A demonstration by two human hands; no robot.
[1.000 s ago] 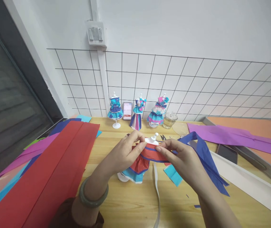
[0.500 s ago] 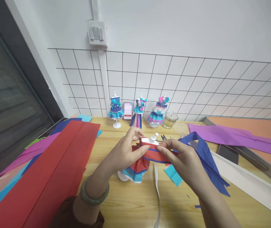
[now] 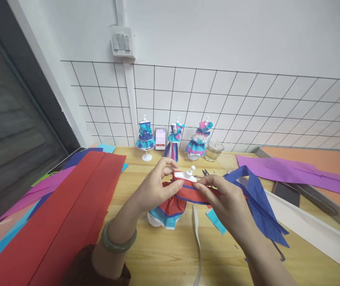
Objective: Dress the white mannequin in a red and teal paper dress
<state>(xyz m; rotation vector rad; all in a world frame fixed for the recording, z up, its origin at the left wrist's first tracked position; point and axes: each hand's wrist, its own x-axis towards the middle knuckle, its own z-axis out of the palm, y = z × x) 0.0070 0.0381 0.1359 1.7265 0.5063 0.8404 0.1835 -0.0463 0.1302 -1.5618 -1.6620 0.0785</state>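
Note:
A small white mannequin leans in front of me, dressed in a red and light blue skirt with dark blue trim. Around its chest runs a red strip edged in blue. My left hand is closed on the mannequin's top, its thumb pressing the strip at the front and its fingers behind. With thumb and index finger my right hand pinches the strip's upper edge, right of the mannequin. The strip's far end is partly hidden by my right hand.
Three dressed mannequins stand at the back with a phone and a glass bowl. Red sheets lie left. Right are blue strips, purple paper, a white strip, a dark phone and small scissors.
The dressed mannequin and both hands have shifted slightly left. A thin dark blue end now shows beside my right forearm.

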